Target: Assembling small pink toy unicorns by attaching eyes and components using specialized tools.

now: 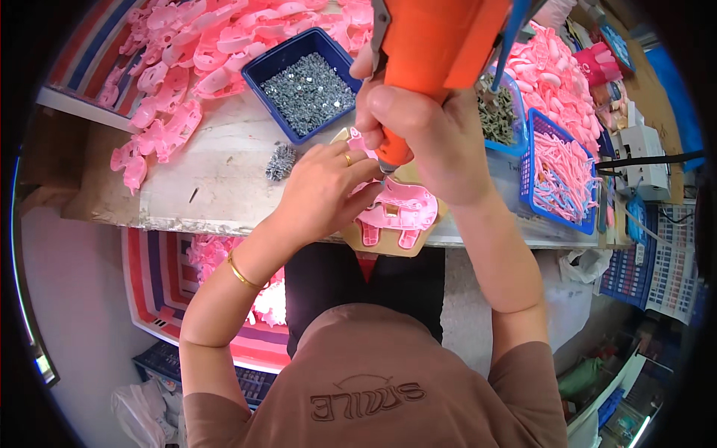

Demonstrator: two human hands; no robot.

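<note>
My right hand [437, 134] is wrapped round an orange electric screwdriver [422, 48], its tip pointing down. Under the tip lies a pink plastic shell part [409, 209], seated on a tan block-like holder [399, 246] at the table's front edge. My left hand [321, 183] rests over the left side of the part, its fingers closed in close beside the driver tip. Whatever those fingertips pinch is hidden. A small heap of grey screws [281, 162] lies just left of this hand. Behind it stands a dark blue tray [267, 108] filled with small screws.
Pink shells [231, 45] are heaped at the far left. On the right, a blue basket [553, 205] holds pink and blue strips, beside a light blue tub [508, 148] of greenish small parts. More pink pieces [553, 82] pile up behind. A striped container [153, 280] with pink parts sits below the table.
</note>
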